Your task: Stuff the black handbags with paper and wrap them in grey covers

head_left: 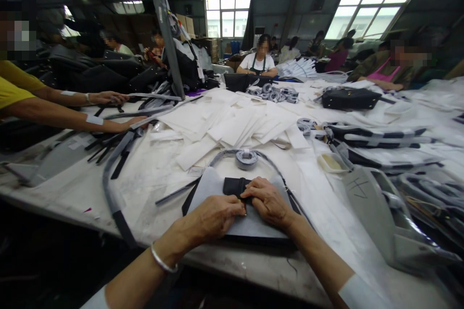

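Observation:
My left hand (pixel 213 217) and my right hand (pixel 266 203) pinch a folded black fabric tab (pixel 234 187) between them. The tab lies on a grey sheet (pixel 217 188) placed over a flat black piece of fabric or bag panel (pixel 253 237). A silver bangle (pixel 163 259) circles my left wrist. Just beyond my fingers sit a small roll of grey binding (pixel 246 159) and a curved grey strap (pixel 232 153) arching around the work. A thin dark strip (pixel 176 192) lies near my left hand.
A long white-covered workbench (pixel 152 188) holds a heap of white paper sheets (pixel 224 125), grey binding rolls (pixel 271 92), a black bag (pixel 350 99) and grey panels (pixel 373 203). A co-worker's arms (pixel 72 106) reach in from the left. Other people sit along the far side.

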The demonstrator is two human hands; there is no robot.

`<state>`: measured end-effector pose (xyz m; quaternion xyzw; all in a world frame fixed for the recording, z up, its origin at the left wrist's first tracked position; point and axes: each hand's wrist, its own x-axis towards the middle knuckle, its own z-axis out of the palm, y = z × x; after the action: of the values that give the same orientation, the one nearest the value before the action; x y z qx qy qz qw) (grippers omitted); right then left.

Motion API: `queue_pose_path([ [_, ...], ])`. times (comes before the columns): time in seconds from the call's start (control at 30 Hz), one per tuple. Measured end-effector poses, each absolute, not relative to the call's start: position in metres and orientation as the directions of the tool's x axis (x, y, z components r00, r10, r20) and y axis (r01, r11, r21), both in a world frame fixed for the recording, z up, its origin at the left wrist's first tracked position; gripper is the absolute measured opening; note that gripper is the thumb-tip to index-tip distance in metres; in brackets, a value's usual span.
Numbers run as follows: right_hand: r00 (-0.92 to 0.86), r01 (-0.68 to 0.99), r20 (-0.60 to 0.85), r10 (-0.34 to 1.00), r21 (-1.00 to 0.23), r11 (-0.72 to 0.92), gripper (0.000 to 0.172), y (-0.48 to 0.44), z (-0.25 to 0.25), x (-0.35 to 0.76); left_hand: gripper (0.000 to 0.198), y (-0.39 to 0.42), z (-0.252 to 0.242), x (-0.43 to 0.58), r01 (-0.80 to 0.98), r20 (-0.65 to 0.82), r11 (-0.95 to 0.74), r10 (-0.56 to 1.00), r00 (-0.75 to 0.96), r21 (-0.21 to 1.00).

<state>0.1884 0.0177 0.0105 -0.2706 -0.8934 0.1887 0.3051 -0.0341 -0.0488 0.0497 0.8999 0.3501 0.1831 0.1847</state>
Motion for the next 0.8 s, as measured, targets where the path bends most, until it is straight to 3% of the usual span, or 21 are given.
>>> queue_pose_path([
  [0.17,-0.649,0.406,0.458,0.608,-0.467,0.786,0.014,0.017,0.008,0.184,0.034,-0.078,0.04,-0.029,0.651,0.191,-0.633,0.762,0.618,0.418],
  [0.37,-0.733,0.454,0.388,0.558,-0.332,0.827,0.018,0.023,0.022,0.189,0.029,-0.085,0.029,-0.023,0.762,0.189,-0.568,0.823,0.536,0.311],
  [0.47,-0.671,0.636,0.243,0.7,-0.296,0.713,0.025,0.028,0.03,0.204,0.029,-0.085,0.026,-0.024,0.757,0.215,-0.574,0.819,0.532,0.314],
  [0.57,-0.533,0.772,0.164,0.83,-0.307,0.556,0.022,0.036,0.028,0.217,0.031,-0.086,0.023,-0.027,0.74,0.24,-0.577,0.817,0.525,0.346],
  [0.8,-0.542,0.779,0.159,0.825,-0.274,0.564,0.021,0.035,0.047,0.211,0.029,-0.085,0.019,-0.027,0.736,0.262,-0.559,0.829,0.495,0.381],
])
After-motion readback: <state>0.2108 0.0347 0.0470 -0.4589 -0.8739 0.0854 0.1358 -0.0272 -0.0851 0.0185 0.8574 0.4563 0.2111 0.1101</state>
